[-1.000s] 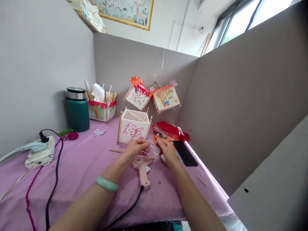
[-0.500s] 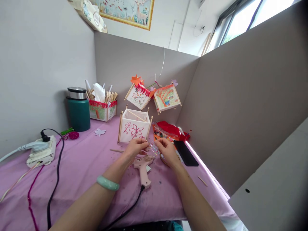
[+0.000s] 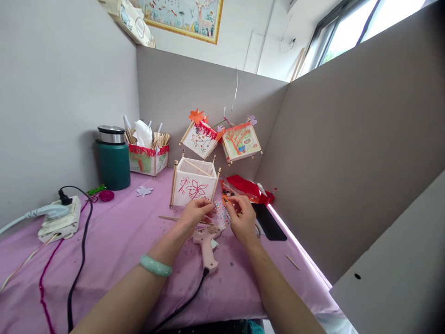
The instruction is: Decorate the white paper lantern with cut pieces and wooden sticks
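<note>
**A:** Right hand has crept up and inward since a second ago; clear sheet of small coloured stick-on beads now stands tilted on edge, no longer spread flat toward the camera.

**B:** Grip?

**A:** Both narrow; right fingertips pinch the sheet's upper right edge; left hand pinches its left edge (whether one bead sits between those fingertips is too small to tell); sheet is held just above the purple tablecloth, just in front of the white paper box lantern with wooden corner sticks and a red flower drawing.

**B:** Hazards?

**A:** Pink plastic hot-glue gun lies right under the hands, its black cable attached; if it is warm, a dropped wrist or a sagging sheet could meet the nozzle, meaning a burn or melted plastic, I judge; beads are tiny, so one slipping from the pinch could vanish among the crumbs on the cloth; bending the sheet from both sides might shed more.
</note>
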Action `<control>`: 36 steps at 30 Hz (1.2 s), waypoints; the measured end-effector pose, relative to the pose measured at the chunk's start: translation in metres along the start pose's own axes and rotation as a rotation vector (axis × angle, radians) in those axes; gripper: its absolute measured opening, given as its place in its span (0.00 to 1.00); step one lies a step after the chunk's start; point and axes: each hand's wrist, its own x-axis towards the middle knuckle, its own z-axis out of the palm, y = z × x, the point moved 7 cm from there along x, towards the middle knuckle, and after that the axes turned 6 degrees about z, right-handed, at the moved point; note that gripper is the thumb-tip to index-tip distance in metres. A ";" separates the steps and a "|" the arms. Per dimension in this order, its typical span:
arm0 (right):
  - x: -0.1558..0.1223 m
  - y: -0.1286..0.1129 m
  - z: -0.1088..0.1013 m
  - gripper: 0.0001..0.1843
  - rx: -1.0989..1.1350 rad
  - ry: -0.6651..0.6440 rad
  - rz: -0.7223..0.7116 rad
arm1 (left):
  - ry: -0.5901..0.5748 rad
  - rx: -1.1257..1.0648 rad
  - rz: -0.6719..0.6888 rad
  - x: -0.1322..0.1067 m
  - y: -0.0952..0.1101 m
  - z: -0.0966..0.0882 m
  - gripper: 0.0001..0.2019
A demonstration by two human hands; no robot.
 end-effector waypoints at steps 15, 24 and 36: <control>-0.004 -0.014 0.006 0.08 -0.107 -0.037 -0.188 | -0.042 -0.057 -0.042 -0.003 -0.001 0.006 0.14; -0.001 0.021 0.017 0.14 0.131 -0.190 0.204 | -0.054 -0.049 -0.046 -0.003 -0.001 0.006 0.15; -0.002 -0.006 0.006 0.06 -0.034 -0.042 -0.105 | -0.083 -0.037 -0.048 -0.003 -0.004 0.008 0.20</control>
